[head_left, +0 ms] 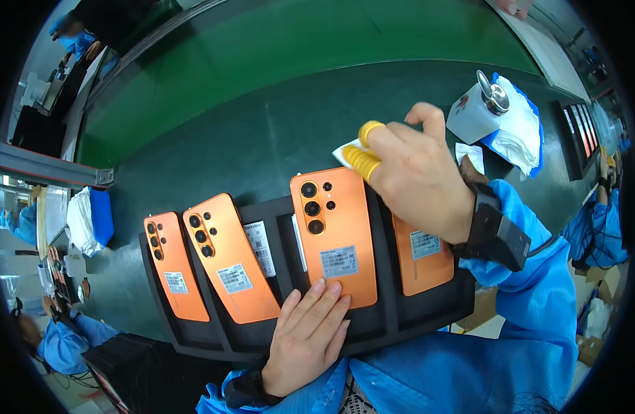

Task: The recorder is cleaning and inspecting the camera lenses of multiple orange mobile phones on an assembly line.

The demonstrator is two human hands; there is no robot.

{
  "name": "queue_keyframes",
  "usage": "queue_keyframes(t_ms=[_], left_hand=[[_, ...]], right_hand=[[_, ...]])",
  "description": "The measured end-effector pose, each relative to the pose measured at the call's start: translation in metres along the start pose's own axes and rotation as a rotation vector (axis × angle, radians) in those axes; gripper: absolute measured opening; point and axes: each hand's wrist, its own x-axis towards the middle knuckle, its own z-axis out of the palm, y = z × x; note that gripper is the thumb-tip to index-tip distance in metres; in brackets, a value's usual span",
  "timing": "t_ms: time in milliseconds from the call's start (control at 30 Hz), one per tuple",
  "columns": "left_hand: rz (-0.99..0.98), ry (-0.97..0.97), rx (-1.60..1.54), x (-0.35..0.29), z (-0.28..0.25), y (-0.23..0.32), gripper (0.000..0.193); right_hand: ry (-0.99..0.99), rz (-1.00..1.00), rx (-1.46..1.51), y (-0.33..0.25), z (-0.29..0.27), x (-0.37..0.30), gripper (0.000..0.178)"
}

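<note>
Several orange smartphones lie back up in and over a black slotted tray (224,345), each with dark round lenses and a pale label. Under my left hand (307,334), whose fingers stretch flat, is the lower edge of the middle smartphone (339,234). Yellow finger cots cover fingertips of my right hand (414,165). Those fingers pinch a folded white wipe (342,153) at that phone's upper right corner. Partly beneath my right wrist lies another smartphone (428,272). Two more, a tilted smartphone (238,276) and the leftmost smartphone (176,269), are to the left.
A white pump dispenser (473,114) stands at the upper right beside a stack of white cloths (517,131) in blue wrapping. A small white wipe (470,155) lies near it. Left on the green table (214,152) is a blue box with white cloths (90,221). Co-workers are at both sides.
</note>
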Motion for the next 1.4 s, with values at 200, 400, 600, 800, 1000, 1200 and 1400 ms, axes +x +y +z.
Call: queue_keyframes(t_ms=[200,400,600,800,1000,1200,1400], left_hand=[[-0.002,-0.001,0.000,-0.001,-0.001,0.000,0.035],[-0.009,0.007,-0.006,-0.001,0.000,0.000,0.034],[-0.009,-0.008,-0.035,0.000,0.001,-0.001,0.040],[0.000,0.002,-0.022,0.001,0.001,-0.001,0.039],[0.006,0.014,-0.014,-0.002,0.001,0.001,0.039],[0.033,0.041,0.006,-0.002,0.001,0.000,0.037],[0.041,0.077,-0.020,-0.002,0.006,-0.001,0.038]], right_hand=[[-0.015,-0.154,0.065,-0.016,-0.003,-0.007,0.012],[-0.174,-0.157,0.191,0.001,-0.021,-0.001,0.015],[-0.053,-0.152,0.212,-0.003,-0.005,-0.009,0.013],[0.003,0.025,-0.019,0.013,0.003,0.001,0.012],[-0.038,-0.095,0.016,-0.021,-0.003,-0.011,0.010],[-0.014,-0.031,0.011,-0.021,-0.005,-0.011,0.010],[-0.102,0.078,-0.068,0.008,-0.010,-0.004,0.010]])
